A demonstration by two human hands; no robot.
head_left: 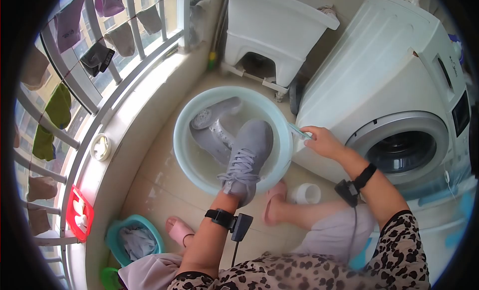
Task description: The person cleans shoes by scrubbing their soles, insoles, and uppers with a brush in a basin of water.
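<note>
A grey lace-up sneaker point(252, 145) is pulled over my left hand point(231, 194), which has gone in through the shoe's opening, so its fingers are hidden. The sneaker is held over a light blue basin point(181, 157) of cloudy water. Another grey shoe point(208, 139) lies partly in that water, its pale patterned parts showing. At the basin's right rim my right hand point(324, 142) is closed around a slim light blue brush point(299, 131), seen nearly edge-on.
A white front-loading washing machine point(344, 85) stands right; a white sink unit point(274, 25) is behind. A white cup point(307, 193) sits by my foot. At left are a teal tub point(114, 235) with cloth, a red tray point(86, 210) and a small round dish point(101, 146).
</note>
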